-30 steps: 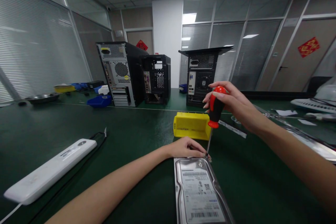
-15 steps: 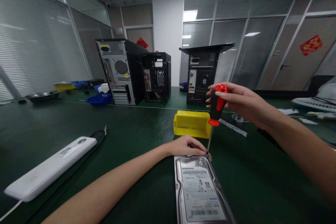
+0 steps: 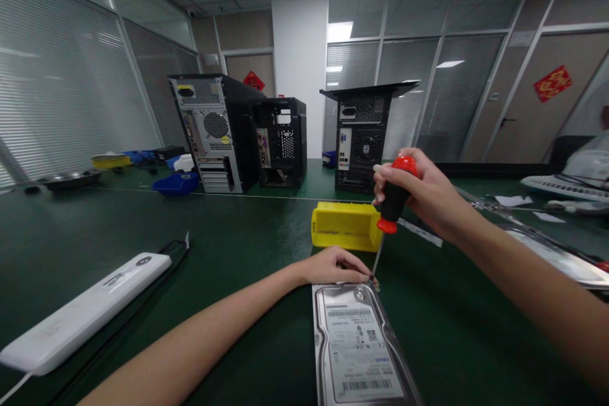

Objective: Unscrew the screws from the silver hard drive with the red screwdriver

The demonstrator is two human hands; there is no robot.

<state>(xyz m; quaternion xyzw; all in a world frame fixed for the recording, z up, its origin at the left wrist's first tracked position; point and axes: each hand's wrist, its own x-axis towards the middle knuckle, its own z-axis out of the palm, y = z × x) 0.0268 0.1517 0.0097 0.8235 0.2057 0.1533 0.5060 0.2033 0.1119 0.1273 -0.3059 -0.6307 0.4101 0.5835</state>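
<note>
A silver hard drive [image 3: 364,346] with a white label lies on the green table, its near end cut off by the frame's bottom. Along its far edge rests my left hand [image 3: 335,266], fingers curled and closed at the far right corner. My right hand [image 3: 423,190] is wrapped around the red-and-black handle of a screwdriver [image 3: 392,203]. The screwdriver leans slightly, its thin shaft running down to my left fingertips at that corner. A small dark bit shows at the tip, too small to make out.
Just beyond my hands a yellow bin [image 3: 346,226] lies with its opening toward me. A white power strip [image 3: 90,314] is at left. Computer cases [image 3: 216,133] stand at the back, near a blue tray [image 3: 176,184]. Another hard drive [image 3: 561,257] shows partly behind my right forearm.
My right hand has shifted its grip, fingers now wrapped further around the handle, and the screwdriver leans more to the right. The left hand keeps its place on the drive.
</note>
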